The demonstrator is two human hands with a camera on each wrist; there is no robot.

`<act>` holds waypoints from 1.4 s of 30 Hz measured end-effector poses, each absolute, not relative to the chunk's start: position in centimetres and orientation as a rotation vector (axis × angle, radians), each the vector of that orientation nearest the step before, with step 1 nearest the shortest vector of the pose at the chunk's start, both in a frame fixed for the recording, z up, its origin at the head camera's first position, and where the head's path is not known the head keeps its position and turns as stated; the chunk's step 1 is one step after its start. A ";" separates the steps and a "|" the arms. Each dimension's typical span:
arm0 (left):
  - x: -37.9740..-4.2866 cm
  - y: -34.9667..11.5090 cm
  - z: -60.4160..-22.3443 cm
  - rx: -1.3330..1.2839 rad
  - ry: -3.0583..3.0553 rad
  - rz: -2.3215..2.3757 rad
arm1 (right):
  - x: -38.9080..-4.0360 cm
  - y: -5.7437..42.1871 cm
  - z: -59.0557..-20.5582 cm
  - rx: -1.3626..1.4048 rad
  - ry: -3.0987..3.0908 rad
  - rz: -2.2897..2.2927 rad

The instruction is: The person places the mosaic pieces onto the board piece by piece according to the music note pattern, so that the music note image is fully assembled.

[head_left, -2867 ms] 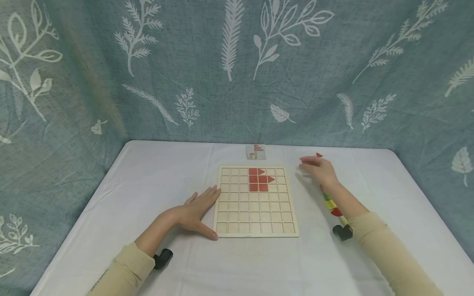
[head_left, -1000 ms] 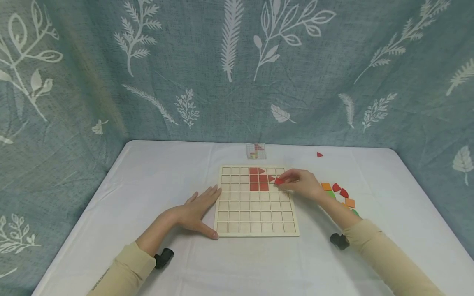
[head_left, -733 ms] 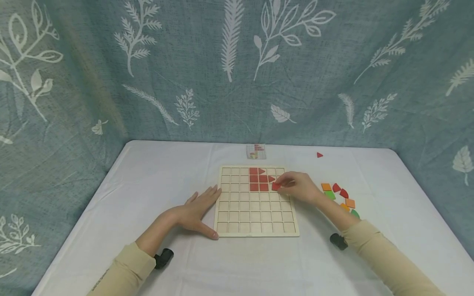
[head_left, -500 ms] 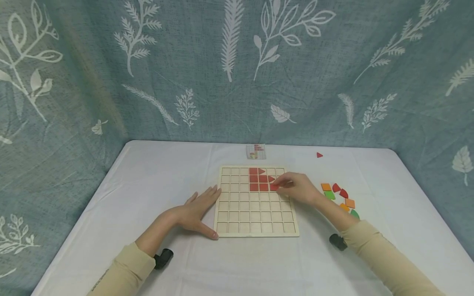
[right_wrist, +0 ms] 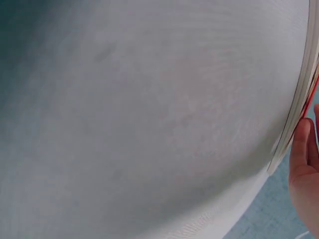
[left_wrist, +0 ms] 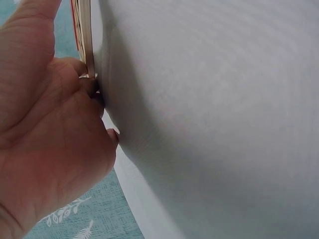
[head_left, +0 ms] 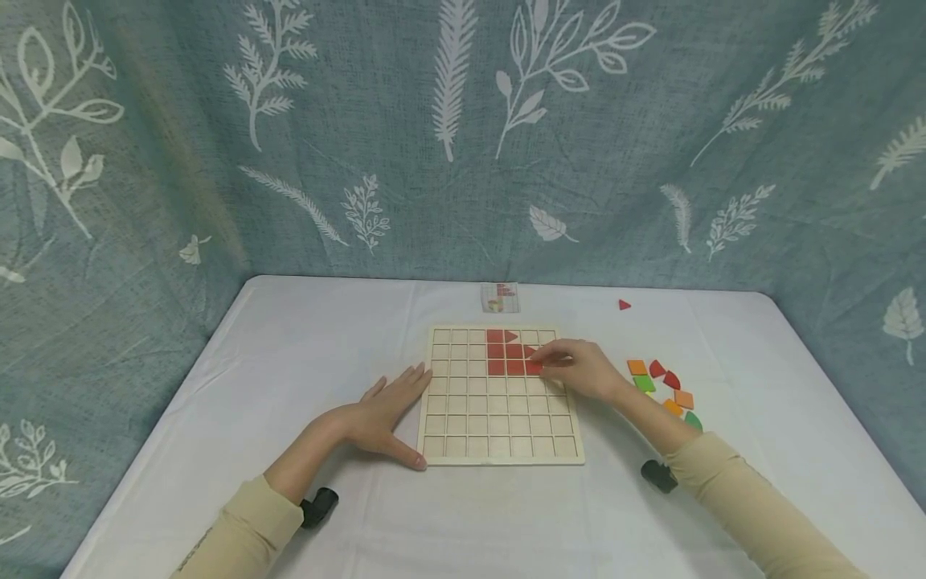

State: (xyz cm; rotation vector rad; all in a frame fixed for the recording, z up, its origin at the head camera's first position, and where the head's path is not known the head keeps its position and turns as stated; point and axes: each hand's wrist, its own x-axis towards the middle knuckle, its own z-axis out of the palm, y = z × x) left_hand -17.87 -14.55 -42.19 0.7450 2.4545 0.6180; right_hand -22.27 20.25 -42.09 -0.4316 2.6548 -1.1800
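A wooden grid board (head_left: 477,406) lies on the table, with several red square tiles (head_left: 495,351) and two red triangles (head_left: 510,336) set in its upper cells. My right hand (head_left: 582,368) reaches over the board's right side, thumb and fingertips pinching a red square tile (head_left: 533,367) at the end of the third row. Part of that tile is hidden by the fingers. In the right wrist view, the fingers (right_wrist: 300,144) are at the red edge above the board. My left hand (head_left: 387,410), fingers spread, rests against the board's left edge.
A small pattern card (head_left: 500,298) lies behind the board. To the right are orange squares (head_left: 637,367), red quarter-round pieces (head_left: 671,379), a green square (head_left: 644,383) and a green rounded piece (head_left: 693,420). A lone red triangle (head_left: 624,305) lies farther back.
My right hand has brought a red square tile from the right onto the board, then shifted it left and down into the third row beside the other red squares. The left hand stays put.
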 end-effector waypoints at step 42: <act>-17.5 -14.5 -41.6 0.715 2.441 0.607 | -29.6 28.7 -41.9 0.513 2.910 -1.080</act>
